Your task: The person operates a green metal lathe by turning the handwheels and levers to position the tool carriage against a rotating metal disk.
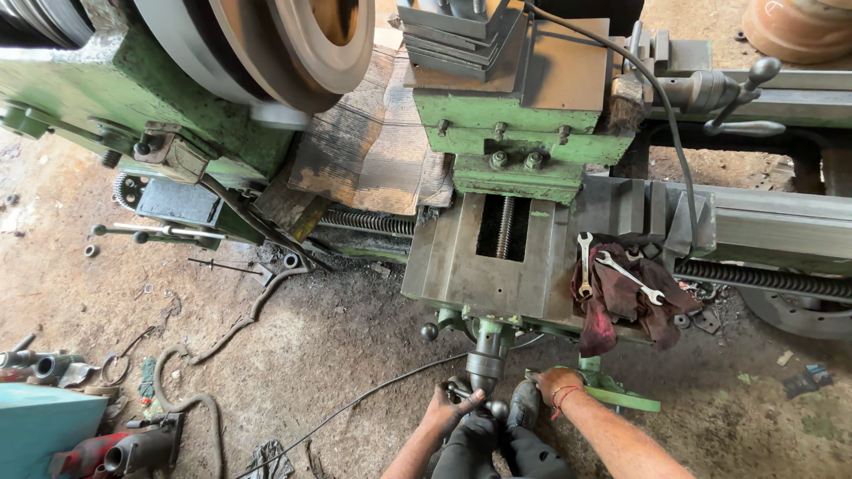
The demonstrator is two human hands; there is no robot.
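Now my left hand (pixel 441 410) clenches the lathe's crank handle (pixel 479 396) at the carriage's (pixel 453 266) front edge, my right hand (pixel 555 384) grips the green lever (pixel 621 396); cranking needs steady turning.

View: single head camera, worn by the person
Facing: steeply down and forward over the green lathe (pixel 497 133)
Nearness: carriage close below; hands at the bottom edge
Wider reach: dirt floor (pixel 293 355) on the left

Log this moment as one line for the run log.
left hand: on ball-ended crank handle | right hand: on green lever | spanners on red rag
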